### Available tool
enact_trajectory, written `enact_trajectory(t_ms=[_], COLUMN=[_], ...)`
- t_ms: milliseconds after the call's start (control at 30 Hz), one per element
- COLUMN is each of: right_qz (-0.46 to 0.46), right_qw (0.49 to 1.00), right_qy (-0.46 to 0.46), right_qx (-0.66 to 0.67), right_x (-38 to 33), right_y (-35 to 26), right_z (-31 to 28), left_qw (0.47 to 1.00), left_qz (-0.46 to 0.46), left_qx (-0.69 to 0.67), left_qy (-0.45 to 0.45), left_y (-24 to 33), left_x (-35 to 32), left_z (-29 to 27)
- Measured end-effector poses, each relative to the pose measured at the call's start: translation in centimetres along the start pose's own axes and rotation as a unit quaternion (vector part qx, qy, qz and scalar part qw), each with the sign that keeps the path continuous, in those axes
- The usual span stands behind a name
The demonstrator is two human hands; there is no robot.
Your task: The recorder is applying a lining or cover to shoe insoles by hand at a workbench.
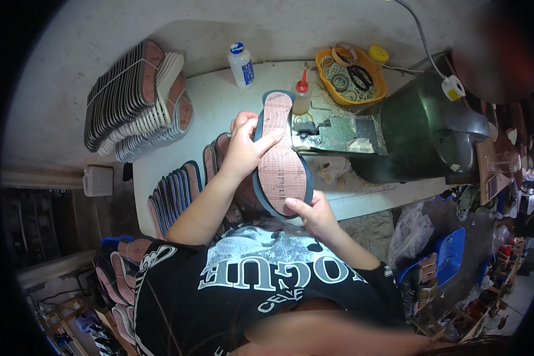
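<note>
I hold a shoe insole (280, 159) up over the white worktable (219, 98); it has a pinkish-brown board face and a dark blue-grey rim. My left hand (245, 144) grips its upper left edge, with a finger lying across the board face. My right hand (314, 212) pinches the lower end from below. The top of the insole sits close to a dark green machine (424, 133) and its worn metal plate (338, 133).
Stacks of insoles (136, 98) stand at the table's left, and a fanned row of them (178, 190) lies near my left arm. A white bottle (242, 64), a red-capped glue bottle (302, 95) and a yellow tray (350, 74) of rubber bands sit at the back.
</note>
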State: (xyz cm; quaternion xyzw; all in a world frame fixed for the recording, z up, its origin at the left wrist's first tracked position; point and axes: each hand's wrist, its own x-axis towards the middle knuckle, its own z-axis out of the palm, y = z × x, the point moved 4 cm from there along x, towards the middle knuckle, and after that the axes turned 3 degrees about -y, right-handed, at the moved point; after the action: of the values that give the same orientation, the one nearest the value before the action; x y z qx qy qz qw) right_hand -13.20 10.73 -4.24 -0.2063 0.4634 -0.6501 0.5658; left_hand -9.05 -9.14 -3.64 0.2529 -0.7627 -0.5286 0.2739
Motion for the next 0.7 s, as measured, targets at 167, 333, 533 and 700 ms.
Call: enact_trajectory(t_ms=[167, 333, 533, 700], right_qz=[0.087, 0.036, 0.026, 0.022], right_qw=[0.993, 0.995, 0.991, 0.990], right_qy=[-0.002, 0.050, 0.068, 0.070], right_qx=[0.075, 0.084, 0.113, 0.119], right_x=[0.4, 1.5, 3.2, 4.3], right_y=[-0.2, -0.3, -1.3, -2.6], right_z=[0.5, 0.5, 1.9, 2.0], left_qw=[0.995, 0.982, 0.974, 0.876], left_qz=[-0.023, -0.086, -0.114, 0.206], left_qx=[-0.100, -0.161, 0.029, 0.065], left_qy=[-0.015, -0.052, -0.193, -0.432], left_y=[-0.6, 0.5, -1.7, 3.3], left_x=[1.4, 3.0, 5.7, 8.7], left_z=[1.1, 1.4, -0.4, -0.6])
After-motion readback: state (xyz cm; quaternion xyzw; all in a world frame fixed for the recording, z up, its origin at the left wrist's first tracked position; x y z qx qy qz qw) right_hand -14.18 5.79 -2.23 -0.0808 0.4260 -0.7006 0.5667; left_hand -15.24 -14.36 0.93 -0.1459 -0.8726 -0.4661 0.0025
